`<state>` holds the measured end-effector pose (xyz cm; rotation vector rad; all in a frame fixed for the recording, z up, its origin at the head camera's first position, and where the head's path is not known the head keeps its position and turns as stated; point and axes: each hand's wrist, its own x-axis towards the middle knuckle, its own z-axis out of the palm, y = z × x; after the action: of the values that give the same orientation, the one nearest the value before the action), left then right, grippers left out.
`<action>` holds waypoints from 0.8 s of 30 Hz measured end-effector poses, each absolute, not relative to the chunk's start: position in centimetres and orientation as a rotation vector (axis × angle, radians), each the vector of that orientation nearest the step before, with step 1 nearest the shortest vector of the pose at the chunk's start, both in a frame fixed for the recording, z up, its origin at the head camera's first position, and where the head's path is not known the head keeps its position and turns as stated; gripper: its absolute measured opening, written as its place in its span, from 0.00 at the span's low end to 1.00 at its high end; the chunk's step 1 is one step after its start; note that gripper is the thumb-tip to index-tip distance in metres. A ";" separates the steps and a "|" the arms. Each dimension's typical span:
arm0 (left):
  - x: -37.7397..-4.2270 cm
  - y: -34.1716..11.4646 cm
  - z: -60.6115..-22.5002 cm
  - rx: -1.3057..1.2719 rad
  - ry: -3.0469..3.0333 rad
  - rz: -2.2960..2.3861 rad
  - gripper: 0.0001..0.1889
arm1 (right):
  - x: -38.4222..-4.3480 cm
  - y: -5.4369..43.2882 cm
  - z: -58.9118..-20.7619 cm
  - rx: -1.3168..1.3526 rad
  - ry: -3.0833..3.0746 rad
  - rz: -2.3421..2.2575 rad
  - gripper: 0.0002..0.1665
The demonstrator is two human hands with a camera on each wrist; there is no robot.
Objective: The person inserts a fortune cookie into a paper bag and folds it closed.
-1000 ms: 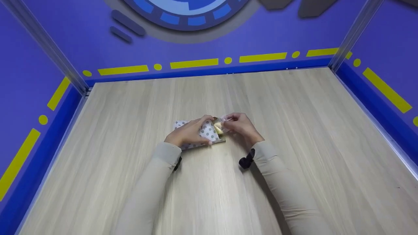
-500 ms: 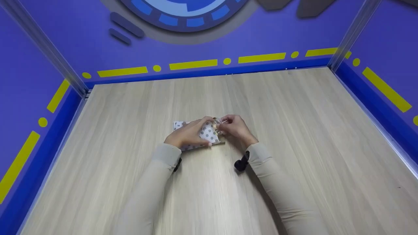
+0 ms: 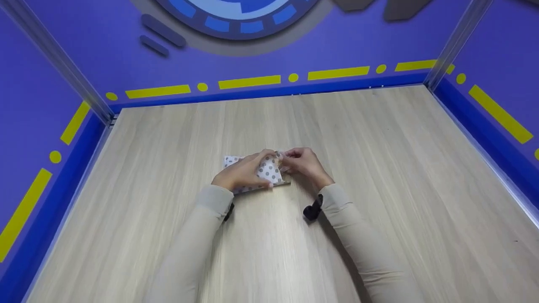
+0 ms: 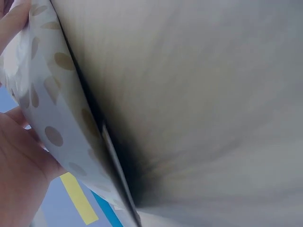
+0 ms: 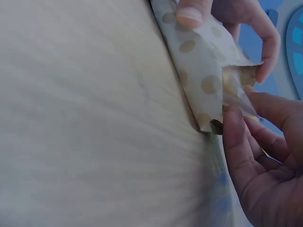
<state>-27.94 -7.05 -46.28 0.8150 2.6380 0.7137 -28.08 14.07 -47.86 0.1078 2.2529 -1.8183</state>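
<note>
A white paper bag with grey-brown polka dots (image 3: 269,170) lies on the wooden table, its mouth turned to the right. My left hand (image 3: 244,171) grips it from above, thumb on the near edge and fingers over the far edge. At the mouth, my right hand (image 3: 308,166) pinches clear plastic wrapping between thumb and fingers. In the right wrist view the clear plastic (image 5: 232,87) sits inside the bag's gaping mouth, with a yellowish tint behind it. What the wrapping contains is mostly hidden by the bag and fingers.
The pale wooden table (image 3: 168,139) spreads out around both hands. Blue-purple panels (image 3: 294,42) with yellow dashes enclose it at the back and sides. A black wrist device (image 3: 312,211) sits below the right cuff.
My right hand has moved left, up to the bag's mouth, carrying the clear wrapping. The gold-coloured content seen there earlier is now mostly covered. The left hand and bag have stayed put.
</note>
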 end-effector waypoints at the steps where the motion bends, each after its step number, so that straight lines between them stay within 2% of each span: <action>1: -27.9 -7.0 -46.3 0.814 2.638 0.714 0.44 | -28.1 14.3 -47.8 0.117 2.249 -1.822 0.17; 12: -27.9 -7.0 -46.3 0.804 2.649 0.704 0.45 | -28.5 15.3 -47.1 0.165 2.281 -1.850 0.19; 19: -27.9 -7.0 -46.3 0.842 2.666 0.684 0.43 | -28.2 15.3 -47.1 0.076 2.234 -1.890 0.14; 24: -27.9 -7.0 -46.4 0.795 2.689 0.638 0.45 | -28.0 15.0 -47.4 0.078 2.198 -1.905 0.14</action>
<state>-27.91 -7.05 -46.36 0.7953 2.6894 0.6377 -28.04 14.96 -47.40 0.0777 2.1980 -1.9046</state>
